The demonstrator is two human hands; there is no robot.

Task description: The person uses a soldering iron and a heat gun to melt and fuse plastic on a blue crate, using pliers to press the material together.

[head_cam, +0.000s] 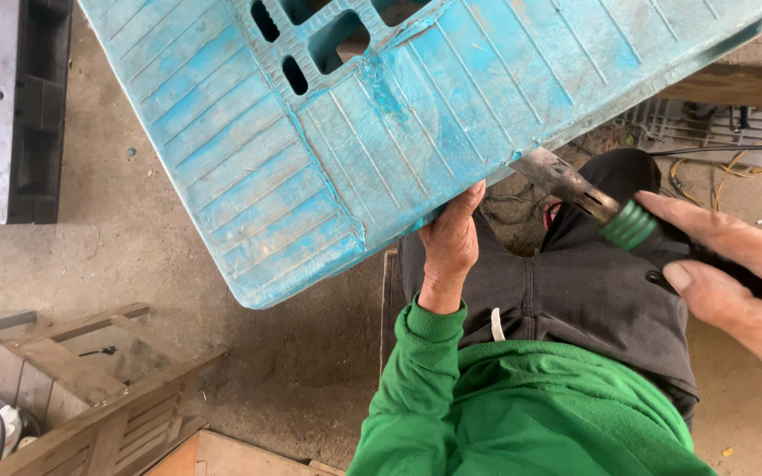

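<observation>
Over concrete floor [222, 353] | left hand [450, 247] grips blue pallet [354, 132] | right hand [734, 273] holds heat gun [610, 216]

The big ribbed plastic pallet [381, 115] is turquoise blue, scuffed pale and streaked with grime along its raised lines. The heat tool [628, 220] has a dull grey metal nozzle, a green ringed collar and a black body. The fleece sleeve [416, 388] is bright green; the trousers [593, 291] are charcoal black.

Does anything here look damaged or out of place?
Yes. The blue plastic pallet is scuffed and worn, with a rough raised seam running across its slats. The left hand grips its edge; the right hand holds a heat tool at it.
</observation>
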